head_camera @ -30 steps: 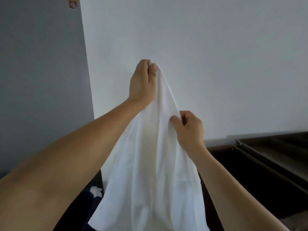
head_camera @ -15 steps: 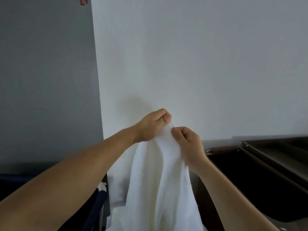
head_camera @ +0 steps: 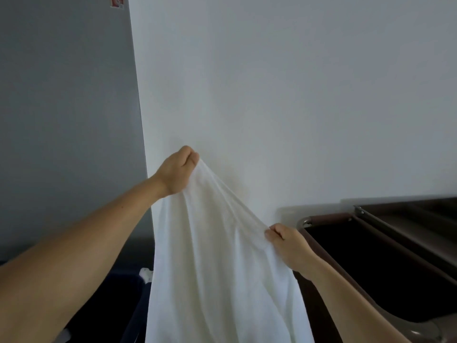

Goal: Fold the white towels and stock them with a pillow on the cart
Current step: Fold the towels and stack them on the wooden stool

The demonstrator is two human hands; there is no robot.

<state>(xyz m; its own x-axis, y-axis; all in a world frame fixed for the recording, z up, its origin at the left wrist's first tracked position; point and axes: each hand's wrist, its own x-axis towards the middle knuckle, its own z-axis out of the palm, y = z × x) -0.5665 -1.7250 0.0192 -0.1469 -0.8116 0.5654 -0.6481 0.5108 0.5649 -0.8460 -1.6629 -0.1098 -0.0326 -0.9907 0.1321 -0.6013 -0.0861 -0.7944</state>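
Note:
A white towel (head_camera: 217, 263) hangs in front of me, held up by its top edge against the white wall. My left hand (head_camera: 176, 173) pinches one end of that edge, raised at centre. My right hand (head_camera: 288, 243) grips the edge lower and further right, so the top edge slopes down to the right and is pulled taut. The towel's lower part runs out of the frame. The cart (head_camera: 385, 256) stands at the lower right with a dark open bin and a metal rim. No pillow is in view.
A grey panel (head_camera: 66, 120) fills the left side, meeting the white wall (head_camera: 296, 95) at a vertical edge. A dark blue bin (head_camera: 123, 305) with a bit of white cloth (head_camera: 146, 274) lies at the lower left, behind my left arm.
My hands, close together on the towel half a second ago, have drawn apart: the left rose slightly, the right slid down and right, spreading the top edge.

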